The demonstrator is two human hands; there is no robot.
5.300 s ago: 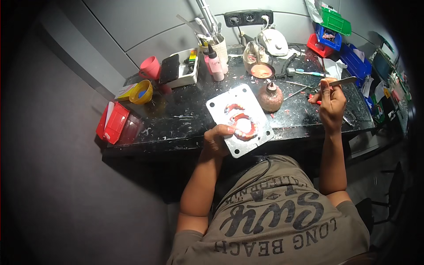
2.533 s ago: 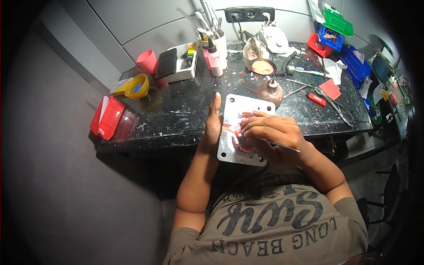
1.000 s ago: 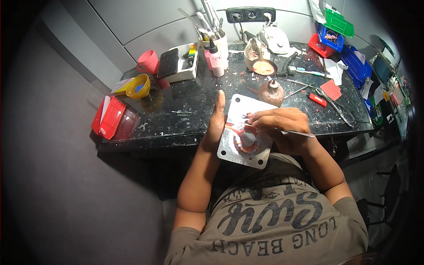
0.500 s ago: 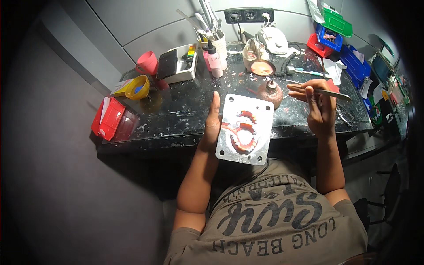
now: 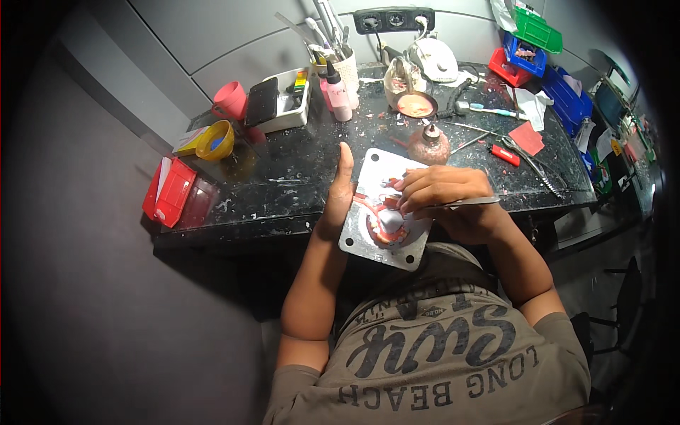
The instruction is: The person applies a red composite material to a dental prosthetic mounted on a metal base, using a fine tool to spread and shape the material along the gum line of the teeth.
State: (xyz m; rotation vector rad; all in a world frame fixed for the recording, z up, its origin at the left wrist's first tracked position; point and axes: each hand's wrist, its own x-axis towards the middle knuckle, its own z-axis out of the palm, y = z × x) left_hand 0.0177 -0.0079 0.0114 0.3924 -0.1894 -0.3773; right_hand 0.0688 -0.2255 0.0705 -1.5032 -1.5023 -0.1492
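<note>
Down at 7 o'clock from the round bottle (image 5: 428,147), left hand (image 5: 340,196)'s holding the metal plate (image 5: 359,244) by its 9 o'clock edge, right hand (image 5: 453,193)'s gripping a slim tool (image 5: 473,202). Looks like detail work; calls for steady bracing.

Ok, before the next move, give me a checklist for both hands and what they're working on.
1. Left hand at silver rectangular metal plate's left edge: ok.
2. Slim silver metal tool in right hand: ok.
3. Whole plate face visible: not ok, right hand covers part.
4. Tool's working tip: cannot tell, hidden.
5. Red plastic lighter apart from plate: ok, on black bench.
</note>
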